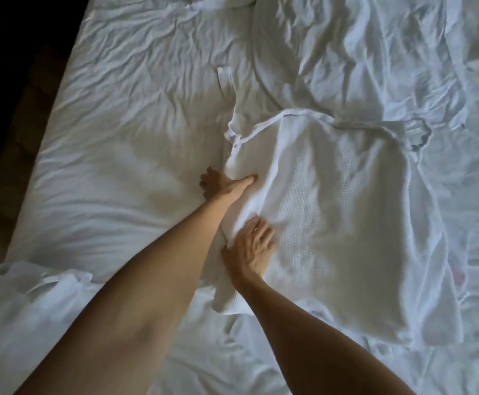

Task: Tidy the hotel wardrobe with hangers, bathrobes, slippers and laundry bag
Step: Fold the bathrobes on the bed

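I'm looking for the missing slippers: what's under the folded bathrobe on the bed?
Around the bathrobe only the white bed sheet shows. Its folded cloth covers whatever lies beneath. Both hands, left hand and right hand, hold its left edge.

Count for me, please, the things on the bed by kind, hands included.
Bathrobe, white waffle weave, with belt: 1
Hands gripping the bathrobe's left edge, left hand and right hand: 2
Loose white fabric at the bed's near left corner: 1
Bed sheet: 1
Total: 5
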`<control>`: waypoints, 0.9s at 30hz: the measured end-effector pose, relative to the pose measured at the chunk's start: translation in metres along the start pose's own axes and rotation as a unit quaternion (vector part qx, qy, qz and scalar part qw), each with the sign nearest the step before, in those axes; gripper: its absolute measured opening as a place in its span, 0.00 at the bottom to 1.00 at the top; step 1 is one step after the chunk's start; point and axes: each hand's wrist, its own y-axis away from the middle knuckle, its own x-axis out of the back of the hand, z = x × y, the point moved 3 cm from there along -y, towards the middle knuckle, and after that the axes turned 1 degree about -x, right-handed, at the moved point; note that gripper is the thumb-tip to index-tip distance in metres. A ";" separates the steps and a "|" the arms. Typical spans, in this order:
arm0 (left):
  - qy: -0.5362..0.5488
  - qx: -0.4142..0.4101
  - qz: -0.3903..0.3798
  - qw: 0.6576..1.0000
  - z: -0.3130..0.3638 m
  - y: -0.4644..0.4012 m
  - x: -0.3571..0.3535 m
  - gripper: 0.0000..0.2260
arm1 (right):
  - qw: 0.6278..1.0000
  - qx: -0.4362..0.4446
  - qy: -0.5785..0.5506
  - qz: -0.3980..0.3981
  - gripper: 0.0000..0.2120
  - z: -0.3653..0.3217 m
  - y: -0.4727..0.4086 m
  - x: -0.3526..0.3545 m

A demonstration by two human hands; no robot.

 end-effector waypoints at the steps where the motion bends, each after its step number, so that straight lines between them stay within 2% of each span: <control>1: 0.015 0.004 -0.024 1.000 0.003 0.000 0.000 0.47 | 1.000 0.004 -0.001 -0.001 0.43 0.004 -0.003 0.002; 3: 0.035 -0.012 -0.060 0.998 0.008 0.002 0.003 0.33 | 1.000 0.005 -0.009 -0.008 0.34 0.011 -0.008 0.011; 5: 0.023 -0.042 -0.051 0.998 0.013 0.009 0.010 0.22 | 0.999 0.010 -0.038 -0.033 0.26 0.017 -0.016 0.022; 9: 0.004 -0.086 -0.018 0.996 0.037 0.044 0.019 0.18 | 0.967 -0.026 -0.228 -0.108 0.19 0.046 -0.029 0.048; 11: 0.015 -0.122 -0.005 0.992 0.057 0.066 0.015 0.16 | 0.917 -0.060 -0.361 -0.160 0.15 0.073 -0.032 0.065; 13: 0.042 -0.161 -0.006 0.986 0.083 0.094 0.002 0.13 | 0.841 -0.073 -0.493 -0.212 0.06 0.109 -0.033 0.086; 15: 0.083 -0.191 -0.015 0.978 0.110 0.123 -0.019 0.15 | 0.793 -0.083 -0.558 -0.232 0.10 0.154 -0.037 0.110; 18: 0.116 -0.220 -0.048 0.967 0.149 0.166 -0.066 0.15 | 0.754 -0.120 -0.595 -0.252 0.25 0.228 -0.047 0.130; 20: 0.135 -0.245 -0.075 0.957 0.172 0.195 -0.108 0.15 | 0.742 -0.145 -0.597 -0.267 0.23 0.271 -0.056 0.136; 22: 0.134 -0.264 -0.084 0.952 0.191 0.219 -0.151 0.15 | 0.743 -0.167 -0.591 -0.266 0.16 0.307 -0.062 0.142; 24: 0.116 -0.263 -0.091 0.954 0.201 0.235 -0.191 0.15 | 0.741 -0.194 -0.591 -0.254 0.16 0.337 -0.067 0.141; 27: 0.076 -0.229 -0.108 0.964 0.193 0.238 -0.241 0.17 | 0.794 -0.214 -0.529 -0.210 0.22 0.371 -0.074 0.132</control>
